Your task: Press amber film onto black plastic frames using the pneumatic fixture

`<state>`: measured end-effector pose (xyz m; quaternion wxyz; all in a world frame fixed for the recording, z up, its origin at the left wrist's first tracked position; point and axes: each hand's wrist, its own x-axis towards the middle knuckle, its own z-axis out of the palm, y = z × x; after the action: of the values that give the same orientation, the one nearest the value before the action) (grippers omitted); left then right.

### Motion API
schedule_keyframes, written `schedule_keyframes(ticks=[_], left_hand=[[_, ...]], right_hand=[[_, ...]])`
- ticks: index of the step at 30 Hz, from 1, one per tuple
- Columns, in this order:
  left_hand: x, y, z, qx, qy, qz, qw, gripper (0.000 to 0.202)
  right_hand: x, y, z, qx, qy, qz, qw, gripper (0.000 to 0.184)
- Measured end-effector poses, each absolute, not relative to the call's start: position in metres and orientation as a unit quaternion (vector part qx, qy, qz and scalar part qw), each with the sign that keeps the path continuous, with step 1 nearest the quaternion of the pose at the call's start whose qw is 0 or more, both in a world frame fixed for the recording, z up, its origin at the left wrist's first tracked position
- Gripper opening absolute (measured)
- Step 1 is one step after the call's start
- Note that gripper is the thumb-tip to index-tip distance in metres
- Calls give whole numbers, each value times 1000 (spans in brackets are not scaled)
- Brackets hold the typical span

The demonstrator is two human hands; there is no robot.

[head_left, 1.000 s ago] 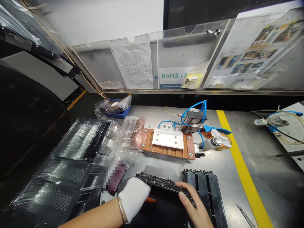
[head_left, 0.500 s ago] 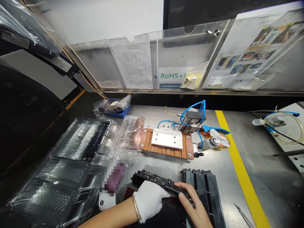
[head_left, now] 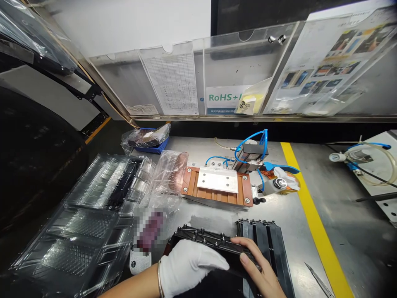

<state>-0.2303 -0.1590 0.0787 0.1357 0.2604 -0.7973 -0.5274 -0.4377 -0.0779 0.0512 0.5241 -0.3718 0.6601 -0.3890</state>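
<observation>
A long black plastic part with small studs along its top edge lies tilted at the near edge of the bench. My left hand, in a white glove, lies over its near left portion with the fingers curved onto it. My right hand, bare, grips its right end, thumb on top. Just right of it lies a stack of similar black parts. A blurred dark red phone rests to the left.
A copper-coloured fixture with a white plate and blue air hoses stands mid-bench. Clear plastic trays and bags lie at the left. A yellow line crosses the bench; tweezers lie near right. Documents hang behind acrylic.
My gloved left hand has slid right and further onto the black part. The part sits slightly lower and nearer me; my right hand keeps its grip on the right end.
</observation>
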Motion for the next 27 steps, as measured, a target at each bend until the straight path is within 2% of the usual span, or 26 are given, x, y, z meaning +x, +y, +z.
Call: schedule_keyframes(ticks=[6,10,17,21,27], left_hand=[[-243,-163,85,325,-837,-437,42,35],[-256,-161,91,312,-848,-428,28,38],[-261,-146,52,357,-866,-347,-44,47],[-257,-143,44,361,-864,-347,-48,48],[-258,-146,66,378,-852,-363,-4,55]], right_hand=[[-431,-78,53,-377,665,-399,506,48],[-426,-78,51,-383,666,-408,494,48],[-419,-78,45,-399,662,-407,487,48],[-420,-79,43,-400,659,-410,486,47],[-423,-81,46,-409,651,-398,501,46]])
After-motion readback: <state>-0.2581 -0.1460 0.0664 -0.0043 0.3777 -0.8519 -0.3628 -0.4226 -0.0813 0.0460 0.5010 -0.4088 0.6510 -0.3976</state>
